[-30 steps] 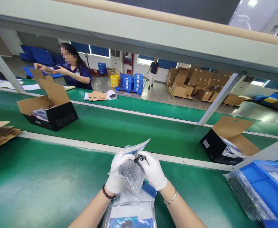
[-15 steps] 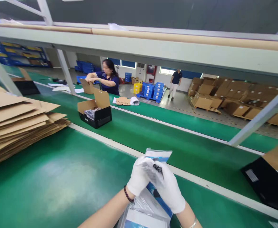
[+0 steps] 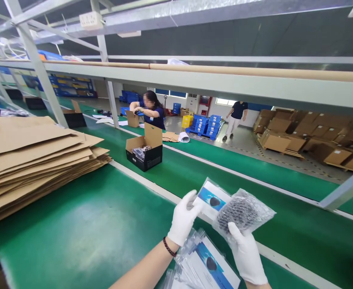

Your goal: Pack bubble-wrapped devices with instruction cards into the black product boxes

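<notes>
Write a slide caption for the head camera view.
White-gloved right hand gripping a bubble-wrap pouch, left hand at a printed card's edge, at a green workbench.

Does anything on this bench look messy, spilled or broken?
Just slight untidiness: the flat cardboard stack at left has uneven, fanned-out edges, and the bagged leaflets at the bottom of the picture lie askew. I see nothing spilled or broken.

Bubble-wrap packet point(image 3: 245, 209) and sleeved leaflet point(image 3: 214, 196), held up
The packet, clear with dark contents, overlaps the right edge of the tilted leaflet, white and blue with a dark rounded print.
</notes>
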The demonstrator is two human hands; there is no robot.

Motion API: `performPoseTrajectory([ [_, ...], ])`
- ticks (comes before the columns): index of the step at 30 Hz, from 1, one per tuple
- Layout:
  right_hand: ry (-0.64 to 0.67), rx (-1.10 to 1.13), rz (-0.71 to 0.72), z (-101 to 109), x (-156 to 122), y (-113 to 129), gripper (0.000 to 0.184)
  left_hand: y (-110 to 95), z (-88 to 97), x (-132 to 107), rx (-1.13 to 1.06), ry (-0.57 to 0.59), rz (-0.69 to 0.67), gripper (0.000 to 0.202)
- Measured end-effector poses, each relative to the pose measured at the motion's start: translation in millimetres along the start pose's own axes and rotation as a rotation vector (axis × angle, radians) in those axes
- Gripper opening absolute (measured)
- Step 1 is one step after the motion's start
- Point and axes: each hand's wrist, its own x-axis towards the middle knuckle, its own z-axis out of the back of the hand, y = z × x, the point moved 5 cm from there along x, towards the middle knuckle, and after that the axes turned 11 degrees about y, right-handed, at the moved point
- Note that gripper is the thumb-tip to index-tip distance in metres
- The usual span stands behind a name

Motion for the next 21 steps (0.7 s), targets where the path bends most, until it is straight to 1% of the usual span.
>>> performPoseTrajectory([
  [2,-0.025,-0.026,0.022,1,0,1,0.066,9,-2.2,0,0.092,-0.033,0.041,0.027],
  [3,-0.015,-0.041,0.024,0,0,1,0.065,12,-2.3,0,0.138,-0.039,0.048,0.024],
  [6,0.049,-0.078,0.023,-5,-2,-2,0.059,15,1.1,0,0.193,-0.056,0.033,0.027],
  [8,0.096,-0.076,0.019,-10,-4,-4,0.055,13,4.4,1,0.203,-0.048,0.023,0.029],
  [9,0.107,-0.069,0.016,-12,-4,-4,0.054,13,5.8,3,0.209,-0.018,0.022,0.030],
  [11,0.084,-0.048,0.007,-11,-6,-3,0.055,11,9.7,11,0.259,0.094,-0.002,0.030],
  [12,0.052,-0.029,0.003,-9,-6,0,0.057,9,14.6,17,0.331,0.147,-0.039,0.030],
  [13,0.014,-0.004,-0.002,-5,-6,4,0.059,7,23.0,26,0.445,0.172,-0.090,0.035],
  [14,-0.026,0.028,-0.006,-1,-7,9,0.061,4,35.8,36,0.597,0.148,-0.139,0.044],
  [15,-0.061,0.061,-0.011,3,-7,16,0.063,1,53.2,49,0.782,0.063,-0.175,0.055],
  [16,-0.095,0.086,-0.016,7,-8,23,0.065,-2,74.4,62,0.976,-0.064,-0.159,0.064],
  [17,-0.127,0.099,-0.020,10,-9,30,0.067,-4,100.1,75,1.140,-0.242,-0.067,0.065],
  [18,-0.156,0.097,-0.023,13,-10,37,0.069,-5,125.8,87,1.275,-0.389,0.078,0.065],
  [19,-0.179,0.086,-0.028,16,-11,43,0.072,-6,150.3,97,1.358,-0.510,0.235,0.068],
  [20,-0.196,0.074,-0.037,18,-13,47,0.075,-8,169.6,107,1.376,-0.566,0.307,0.069],
  [21,-0.212,0.067,-0.044,19,-14,49,0.077,-10,184.6,116,1.392,-0.578,0.356,0.066],
])
